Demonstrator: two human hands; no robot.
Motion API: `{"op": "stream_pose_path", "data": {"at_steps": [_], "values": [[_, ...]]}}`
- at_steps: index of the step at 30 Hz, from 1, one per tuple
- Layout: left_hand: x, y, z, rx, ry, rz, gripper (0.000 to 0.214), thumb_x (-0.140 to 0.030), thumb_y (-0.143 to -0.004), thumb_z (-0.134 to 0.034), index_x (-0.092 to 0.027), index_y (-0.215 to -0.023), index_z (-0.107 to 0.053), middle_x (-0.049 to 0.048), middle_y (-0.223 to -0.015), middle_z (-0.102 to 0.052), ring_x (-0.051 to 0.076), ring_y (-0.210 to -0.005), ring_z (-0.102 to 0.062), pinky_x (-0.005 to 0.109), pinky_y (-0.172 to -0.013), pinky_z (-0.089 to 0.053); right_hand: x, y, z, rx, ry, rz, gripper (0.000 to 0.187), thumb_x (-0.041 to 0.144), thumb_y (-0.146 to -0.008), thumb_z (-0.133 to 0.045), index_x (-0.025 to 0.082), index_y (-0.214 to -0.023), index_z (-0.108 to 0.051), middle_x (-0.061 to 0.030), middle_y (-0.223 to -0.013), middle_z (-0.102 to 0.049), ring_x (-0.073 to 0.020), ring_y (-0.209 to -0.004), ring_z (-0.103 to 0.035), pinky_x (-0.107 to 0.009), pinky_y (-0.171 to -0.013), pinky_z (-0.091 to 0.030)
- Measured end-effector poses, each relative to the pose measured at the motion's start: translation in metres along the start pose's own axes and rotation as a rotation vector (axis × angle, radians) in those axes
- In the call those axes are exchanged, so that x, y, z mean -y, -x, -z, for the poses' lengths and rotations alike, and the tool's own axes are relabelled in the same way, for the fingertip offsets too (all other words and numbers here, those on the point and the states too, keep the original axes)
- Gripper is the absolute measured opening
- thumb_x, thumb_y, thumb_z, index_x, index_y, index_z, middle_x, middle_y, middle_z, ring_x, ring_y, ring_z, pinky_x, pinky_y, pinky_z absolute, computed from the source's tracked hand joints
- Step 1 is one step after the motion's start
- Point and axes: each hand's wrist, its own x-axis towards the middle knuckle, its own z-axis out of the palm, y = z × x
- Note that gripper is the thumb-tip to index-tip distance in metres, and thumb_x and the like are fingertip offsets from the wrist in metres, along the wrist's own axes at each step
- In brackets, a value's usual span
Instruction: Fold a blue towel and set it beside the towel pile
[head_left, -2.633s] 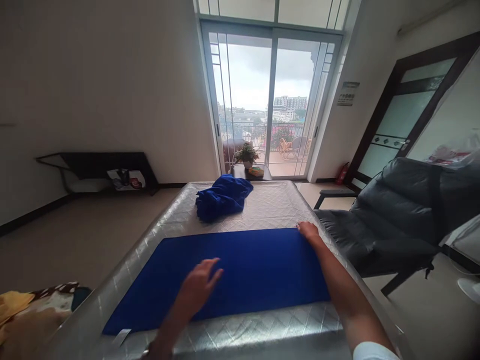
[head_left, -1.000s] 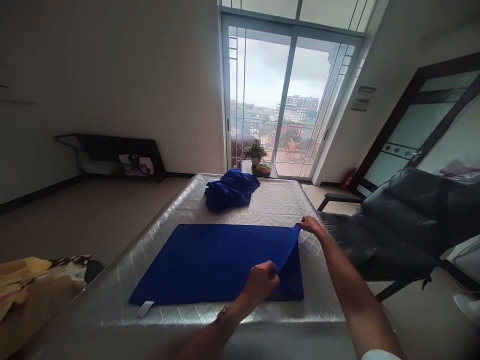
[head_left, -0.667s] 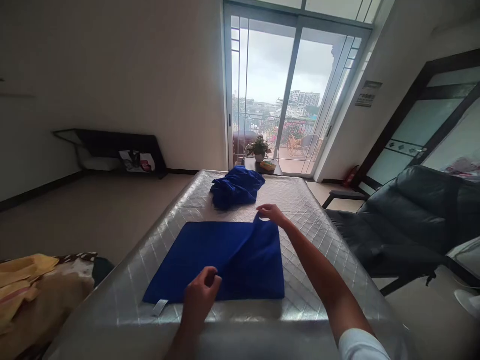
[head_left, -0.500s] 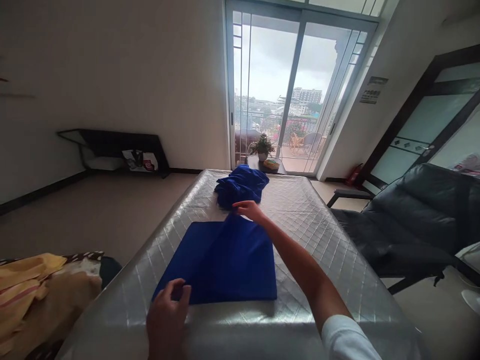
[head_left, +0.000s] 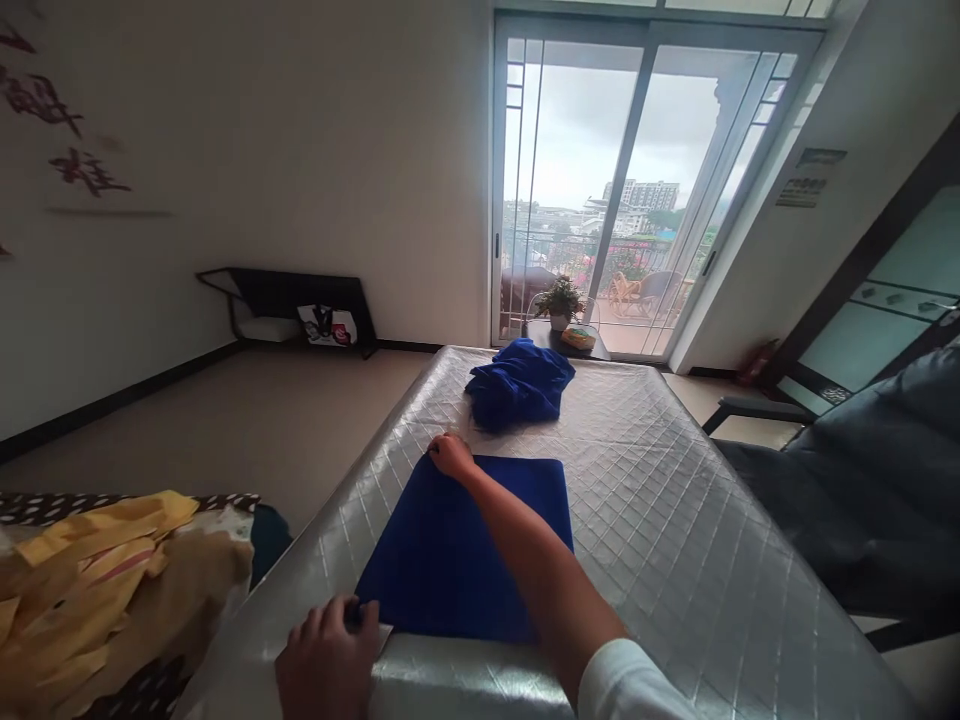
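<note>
A dark blue cloth is spread flat in a near-rectangle on a silver quilted table cover. My right hand reaches across it, fingers closed on its far left corner. At the near left corner, my left hand pinches the edge between thumb and fingers; a small pale piece shows beside the thumb. Just beyond the flat cloth lies a crumpled heap of blue fabric, touched by neither hand. My right forearm hides part of the cloth's right side.
Yellow and brown fabrics are piled at the lower left. A black padded chair stands along the right side. Past the table's far end, a small stand holds a potted plant before a sliding glass door.
My right hand has moved left from near the heap to the cloth's far left corner, and the lifted fold now lies flat. My left hand has closed on the near corner. The view has turned left.
</note>
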Motion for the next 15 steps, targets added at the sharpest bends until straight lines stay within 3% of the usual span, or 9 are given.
{"op": "stream_pose_path", "data": {"at_steps": [5,10,15], "values": [[0.002,0.0,-0.001,-0.003,-0.004,-0.019,0.041,-0.048,-0.089,-0.039,-0.018,-0.087,-0.067,0.0112,-0.093,-0.071,0.029,-0.085,-0.062,0.038,-0.078,-0.043,-0.011,0.006,-0.017,-0.03,0.037,0.023,0.03,0.03,-0.094,-0.053,0.025,-0.118,-0.069,-0.0086,-0.124,-0.063,-0.025,-0.117,-0.052,-0.035,-0.099,-0.037],[0.001,0.0,0.001,0.017,0.0,-0.071,0.043,-0.046,-0.093,-0.032,-0.02,-0.085,-0.066,0.0109,-0.097,-0.072,0.028,-0.088,-0.063,0.036,-0.08,-0.044,-0.016,0.007,-0.014,-0.026,-0.001,0.079,0.022,0.031,-0.092,-0.059,0.026,-0.109,-0.072,-0.0057,-0.12,-0.066,-0.0239,-0.116,-0.053,-0.033,-0.1,-0.036],[-0.004,0.002,0.003,-0.016,-0.056,-0.005,0.04,-0.046,-0.091,-0.038,-0.019,-0.085,-0.067,0.0106,-0.09,-0.071,0.027,-0.081,-0.063,0.035,-0.074,-0.043,-0.01,0.017,-0.009,-0.052,-0.095,0.123,0.021,0.027,-0.095,-0.055,0.021,-0.109,-0.07,-0.0068,-0.113,-0.07,-0.0228,-0.112,-0.058,-0.033,-0.1,-0.038]]}}
